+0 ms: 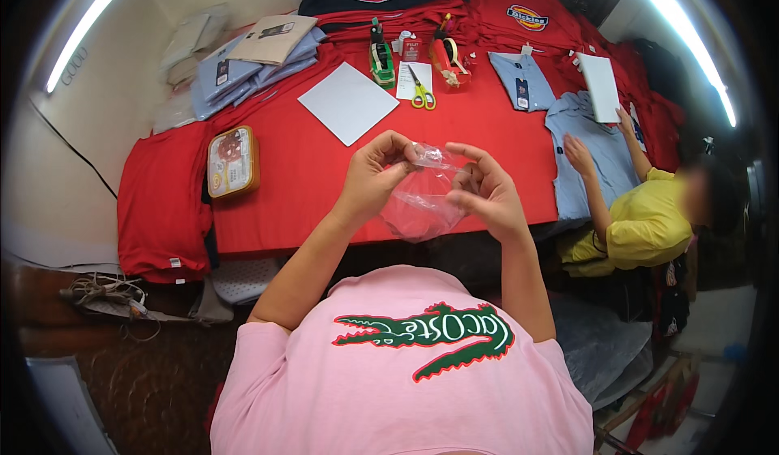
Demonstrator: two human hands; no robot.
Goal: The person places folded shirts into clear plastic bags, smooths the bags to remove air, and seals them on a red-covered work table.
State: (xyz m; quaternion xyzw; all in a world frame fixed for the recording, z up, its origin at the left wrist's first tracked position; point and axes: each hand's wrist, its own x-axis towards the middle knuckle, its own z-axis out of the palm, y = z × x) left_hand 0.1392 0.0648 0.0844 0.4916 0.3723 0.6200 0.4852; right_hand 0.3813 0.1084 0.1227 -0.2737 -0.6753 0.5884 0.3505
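With the left hand [373, 172], pinches a clear, crumpled plastic bag [415, 218] at frame centre, sagging downward; with the right hand [492, 197], parts thumb and forefinger. Cannot tell right grip or long axis.

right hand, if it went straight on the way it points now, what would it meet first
Most likely the clear plastic bag: the right hand points leftward and away from the body, close against it. Beyond that, perhaps the left hand, though depth is unclear.
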